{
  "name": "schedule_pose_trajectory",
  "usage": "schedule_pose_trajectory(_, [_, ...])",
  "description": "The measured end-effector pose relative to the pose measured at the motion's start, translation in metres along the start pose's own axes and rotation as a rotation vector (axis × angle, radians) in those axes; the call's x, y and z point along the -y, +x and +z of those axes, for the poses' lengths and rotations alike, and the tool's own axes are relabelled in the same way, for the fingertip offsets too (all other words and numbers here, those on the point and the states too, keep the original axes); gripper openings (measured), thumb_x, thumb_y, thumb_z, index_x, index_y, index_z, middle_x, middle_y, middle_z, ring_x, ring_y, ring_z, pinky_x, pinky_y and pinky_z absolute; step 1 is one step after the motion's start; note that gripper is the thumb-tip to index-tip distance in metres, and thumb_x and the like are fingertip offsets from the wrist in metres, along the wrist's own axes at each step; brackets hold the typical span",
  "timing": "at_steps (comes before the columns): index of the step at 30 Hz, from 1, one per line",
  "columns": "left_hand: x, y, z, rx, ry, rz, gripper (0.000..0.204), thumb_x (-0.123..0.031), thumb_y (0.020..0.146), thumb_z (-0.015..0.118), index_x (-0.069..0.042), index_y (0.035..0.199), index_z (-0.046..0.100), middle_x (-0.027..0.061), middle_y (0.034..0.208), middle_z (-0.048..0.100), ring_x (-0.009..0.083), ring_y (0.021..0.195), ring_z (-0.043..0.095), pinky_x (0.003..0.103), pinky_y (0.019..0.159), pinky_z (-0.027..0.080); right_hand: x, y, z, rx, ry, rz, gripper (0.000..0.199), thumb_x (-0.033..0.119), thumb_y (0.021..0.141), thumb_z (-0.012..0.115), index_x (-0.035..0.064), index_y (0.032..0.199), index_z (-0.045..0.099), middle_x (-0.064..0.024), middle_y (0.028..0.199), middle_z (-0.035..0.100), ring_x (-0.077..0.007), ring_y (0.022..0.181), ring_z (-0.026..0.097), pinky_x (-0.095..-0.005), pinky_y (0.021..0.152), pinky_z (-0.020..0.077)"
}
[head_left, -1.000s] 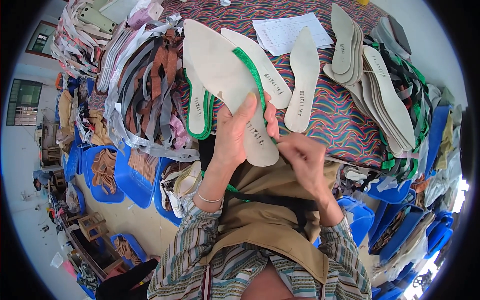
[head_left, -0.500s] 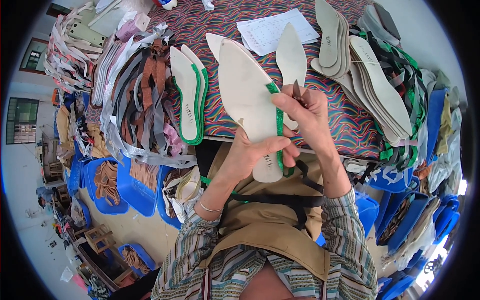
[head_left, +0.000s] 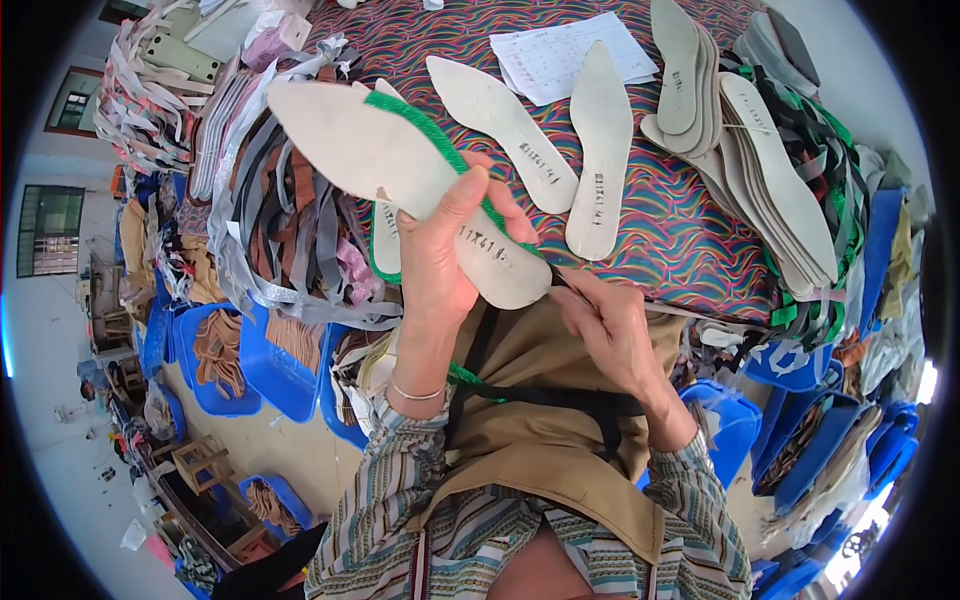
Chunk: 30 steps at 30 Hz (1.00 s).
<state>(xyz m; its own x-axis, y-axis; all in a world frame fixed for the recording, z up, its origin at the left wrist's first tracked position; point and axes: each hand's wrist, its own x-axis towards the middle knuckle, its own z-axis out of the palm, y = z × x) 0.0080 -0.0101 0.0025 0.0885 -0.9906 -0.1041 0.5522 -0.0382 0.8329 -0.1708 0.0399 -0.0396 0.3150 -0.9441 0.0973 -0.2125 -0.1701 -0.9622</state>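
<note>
My left hand (head_left: 440,265) grips a pale insole (head_left: 360,150) by its heel half, thumb on top and fingers behind. Glittery green trim (head_left: 425,125) runs along the insole's upper-right edge, and the toe points up and left. At the heel's tip my right hand (head_left: 615,325) is closed, its fingers around a small dark piece (head_left: 558,281) that I cannot make out. A black strip (head_left: 560,400) with a green stretch lies across my apron. Partly hidden behind the held insole are green-edged insoles (head_left: 386,245) on the table.
Two plain insoles (head_left: 505,135) lie on the patterned tablecloth (head_left: 450,30) below paper sheets (head_left: 570,55). Stacked insoles (head_left: 775,180) and green strips stand at the right; bundled strips (head_left: 285,210) hang at the left. Blue bins (head_left: 285,370) flank me on the floor.
The insole has swung left, its toe now up-left. My left hand has risen with it; my right hand has dropped from the trim to the heel. The pointed dark blades no longer show clearly.
</note>
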Motion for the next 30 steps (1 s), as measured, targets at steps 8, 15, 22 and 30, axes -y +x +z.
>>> schedule_pose_trajectory(8, [0.014, 0.000, -0.009, 0.126, -0.452, 0.101, 0.020, -0.027, 0.104, 0.048, -0.009, 0.105, 0.056, -0.0017, 0.069, 0.047, 0.0126, 0.058, 0.041, 0.030, 0.057, 0.036, -0.002, -0.007, 0.005, -0.142, -0.223, -0.316, 0.024, 0.001, 0.088, 0.065, -0.0039, 0.112, 0.064, -0.0085, 0.063, 0.049, -0.0087, 0.055, 0.050, -0.0264, 0.052, 0.0395])
schedule_pose_trajectory(15, [0.019, -0.018, 0.010, 0.024, -0.106, 0.041, 0.024, -0.026, 0.100, 0.054, -0.002, 0.104, 0.059, 0.0091, 0.089, 0.066, 0.0221, 0.081, 0.064, 0.041, 0.076, 0.053, 0.007, 0.004, 0.002, -0.183, 0.184, 0.017, 0.016, 0.005, 0.090, 0.064, -0.0037, 0.104, 0.066, 0.0014, 0.063, 0.050, -0.0039, 0.058, 0.039, -0.0216, 0.051, 0.0323])
schedule_pose_trajectory(22, [0.014, -0.041, -0.003, 0.119, -0.035, -0.197, 0.026, -0.016, 0.093, 0.066, 0.002, 0.112, 0.062, 0.0151, 0.103, 0.069, 0.0254, 0.099, 0.067, 0.042, 0.087, 0.054, 0.025, 0.014, -0.025, -0.158, 0.214, 0.060, 0.013, 0.004, 0.090, 0.064, -0.0040, 0.099, 0.067, 0.0031, 0.066, 0.052, -0.0025, 0.059, 0.042, -0.0209, 0.051, 0.0328])
schedule_pose_trajectory(30, [-0.075, -0.035, 0.021, 0.549, 1.374, 0.827, 0.030, -0.014, 0.083, 0.073, 0.000, 0.108, 0.069, 0.0132, 0.095, 0.072, 0.0241, 0.084, 0.071, 0.035, 0.072, 0.055, 0.028, 0.030, -0.052, 0.030, -0.063, -0.250, 0.014, 0.005, 0.086, 0.066, -0.0047, 0.096, 0.068, -0.0002, 0.069, 0.060, -0.0058, 0.057, 0.048, -0.0221, 0.052, 0.0350])
